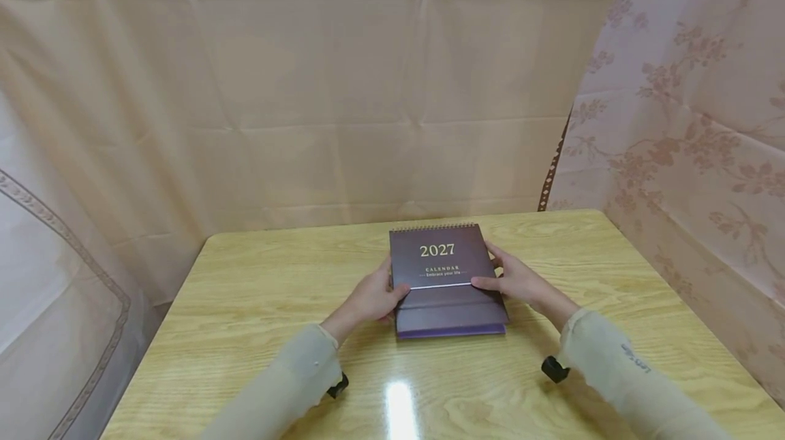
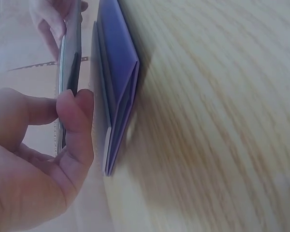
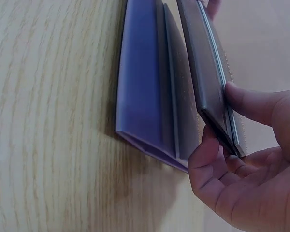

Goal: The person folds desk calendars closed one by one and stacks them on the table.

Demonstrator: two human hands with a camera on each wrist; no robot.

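Observation:
A dark brown spiral-bound desk calendar [image 1: 437, 249] marked 2027 is held between both hands, wire binding toward the back. My left hand [image 1: 371, 294] grips its left edge, thumb on the front and fingers curled behind. On the opposite edge, my right hand [image 1: 520, 281] pinches it the same way. Beneath lies a purple folded-card item [image 1: 450, 331], mostly covered in the head view. Both wrist views show this purple piece [image 2: 117, 48] on the table with a gap between it and the brown calendar [image 3: 208, 72]. Its upper face is largely hidden.
The work surface is a light wood-grain table [image 1: 264, 304]. A beige curtain [image 1: 368, 99] hangs behind it, a floral curtain [image 1: 699, 140] on the right and a whitish cloth [image 1: 49, 304] on the left. Black wrist straps [image 1: 555, 368] show below the sleeves.

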